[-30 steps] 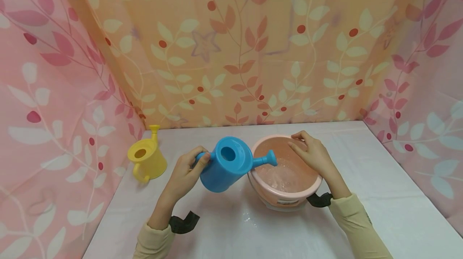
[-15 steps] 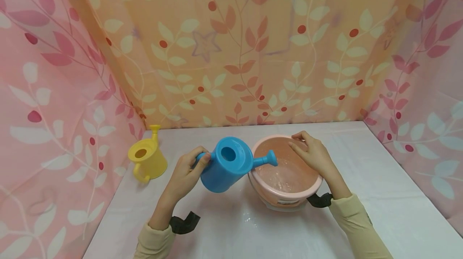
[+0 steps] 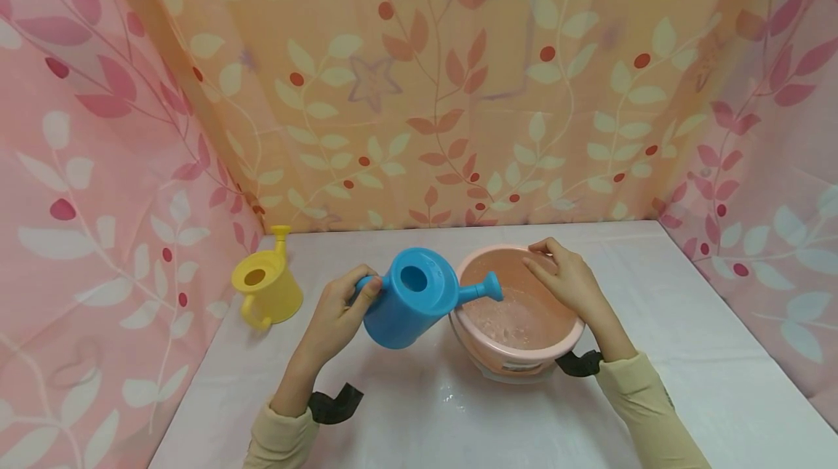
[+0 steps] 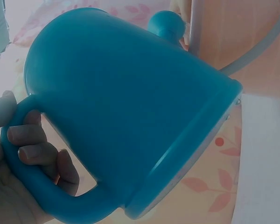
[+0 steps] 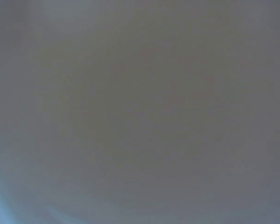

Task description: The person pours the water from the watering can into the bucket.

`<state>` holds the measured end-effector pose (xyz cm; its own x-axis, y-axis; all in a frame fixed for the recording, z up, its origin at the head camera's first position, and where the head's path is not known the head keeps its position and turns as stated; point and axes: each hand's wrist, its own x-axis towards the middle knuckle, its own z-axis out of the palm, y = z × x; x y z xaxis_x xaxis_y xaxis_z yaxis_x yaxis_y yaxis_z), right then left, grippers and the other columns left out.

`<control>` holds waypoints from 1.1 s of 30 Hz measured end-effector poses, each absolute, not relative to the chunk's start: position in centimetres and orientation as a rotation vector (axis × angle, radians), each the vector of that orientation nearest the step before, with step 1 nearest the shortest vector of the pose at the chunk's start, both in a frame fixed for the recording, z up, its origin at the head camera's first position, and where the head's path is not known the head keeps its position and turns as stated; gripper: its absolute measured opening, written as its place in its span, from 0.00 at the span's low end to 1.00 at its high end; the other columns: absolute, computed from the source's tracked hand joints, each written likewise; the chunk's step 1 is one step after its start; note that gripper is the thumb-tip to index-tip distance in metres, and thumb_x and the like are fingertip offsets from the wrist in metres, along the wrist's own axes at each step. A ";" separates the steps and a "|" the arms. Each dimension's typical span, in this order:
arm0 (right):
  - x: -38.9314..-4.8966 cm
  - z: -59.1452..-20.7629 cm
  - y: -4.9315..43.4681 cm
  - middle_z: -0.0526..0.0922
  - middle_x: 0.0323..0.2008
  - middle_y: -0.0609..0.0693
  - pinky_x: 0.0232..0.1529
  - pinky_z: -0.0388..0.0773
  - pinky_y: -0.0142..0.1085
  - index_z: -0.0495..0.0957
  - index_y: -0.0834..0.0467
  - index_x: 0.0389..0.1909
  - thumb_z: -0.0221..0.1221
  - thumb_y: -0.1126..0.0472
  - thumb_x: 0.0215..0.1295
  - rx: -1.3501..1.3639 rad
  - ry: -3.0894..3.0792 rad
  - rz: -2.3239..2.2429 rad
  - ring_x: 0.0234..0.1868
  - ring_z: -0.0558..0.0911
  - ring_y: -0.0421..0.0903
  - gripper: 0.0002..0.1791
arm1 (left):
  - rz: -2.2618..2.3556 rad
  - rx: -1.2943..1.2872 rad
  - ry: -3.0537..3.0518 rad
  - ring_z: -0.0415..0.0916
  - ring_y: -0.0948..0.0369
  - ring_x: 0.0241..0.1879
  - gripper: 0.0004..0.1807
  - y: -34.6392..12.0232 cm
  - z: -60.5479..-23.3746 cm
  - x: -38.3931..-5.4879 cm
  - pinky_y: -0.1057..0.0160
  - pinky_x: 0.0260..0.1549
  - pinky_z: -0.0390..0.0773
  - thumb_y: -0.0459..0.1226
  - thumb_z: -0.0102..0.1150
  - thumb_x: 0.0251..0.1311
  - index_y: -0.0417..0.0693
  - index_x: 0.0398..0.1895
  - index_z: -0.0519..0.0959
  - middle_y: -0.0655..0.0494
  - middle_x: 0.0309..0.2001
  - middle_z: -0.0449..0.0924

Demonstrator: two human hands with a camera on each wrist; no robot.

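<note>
My left hand (image 3: 343, 313) grips the handle of a blue watering can (image 3: 399, 316), tipped with its spout to the right. In the left wrist view the fingers (image 4: 37, 151) curl through the can's handle (image 4: 30, 182). Its spout head (image 3: 492, 286) reaches over a pink basin (image 3: 481, 345) with clear, rippled water (image 3: 513, 320) at the bottom. My right hand (image 3: 566, 276) holds the basin's far right rim, the thumb on the inner side. The right wrist view is only a grey blur.
A yellow watering can (image 3: 278, 294) stands upright at the table's back left. Small water drops (image 3: 452, 398) lie on the white table (image 3: 419, 433) in front of the basin. Flower-printed cloth (image 3: 419, 127) hangs behind and along both sides.
The ripples in the basin's water shift from frame to frame. Both hands, the blue watering can and the basin stay practically where they were.
</note>
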<state>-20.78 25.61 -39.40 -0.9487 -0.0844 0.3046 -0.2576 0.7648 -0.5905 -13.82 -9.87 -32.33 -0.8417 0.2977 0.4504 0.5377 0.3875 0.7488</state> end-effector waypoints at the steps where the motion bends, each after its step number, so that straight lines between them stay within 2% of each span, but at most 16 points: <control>1: -20.8 -39.4 25.6 0.76 0.45 0.53 0.42 0.71 0.50 0.68 0.53 0.46 0.54 0.45 0.57 0.267 -2.701 0.964 0.45 0.76 0.53 0.20 | -1.437 -0.737 -2.404 0.68 0.57 0.28 0.07 -9.9 -32.4 -13.8 0.60 0.32 0.70 0.32 0.46 0.61 0.41 0.26 0.71 0.45 0.20 0.67; 9: -20.8 -39.4 25.6 0.76 0.45 0.53 0.42 0.71 0.50 0.68 0.53 0.46 0.53 0.43 0.57 0.260 -2.706 0.952 0.45 0.76 0.53 0.22 | -1.458 -0.734 -2.412 0.70 0.52 0.31 0.06 -9.9 -32.6 -13.9 0.57 0.35 0.72 0.34 0.45 0.61 0.42 0.29 0.71 0.46 0.25 0.72; 21: -20.9 -39.5 25.7 0.75 0.46 0.54 0.42 0.71 0.51 0.68 0.53 0.46 0.54 0.45 0.57 0.257 -2.716 0.948 0.45 0.75 0.54 0.21 | -1.420 -0.743 -2.371 0.71 0.54 0.31 0.04 -9.7 -32.7 -13.9 0.57 0.36 0.73 0.31 0.47 0.59 0.40 0.29 0.71 0.48 0.25 0.73; 33: -20.8 -39.4 25.7 0.76 0.45 0.53 0.41 0.71 0.50 0.68 0.53 0.46 0.53 0.44 0.57 0.267 -2.706 0.941 0.45 0.76 0.53 0.21 | -1.414 -0.732 -2.371 0.72 0.55 0.31 0.03 -9.7 -32.7 -13.9 0.57 0.36 0.74 0.31 0.47 0.60 0.42 0.30 0.72 0.49 0.26 0.74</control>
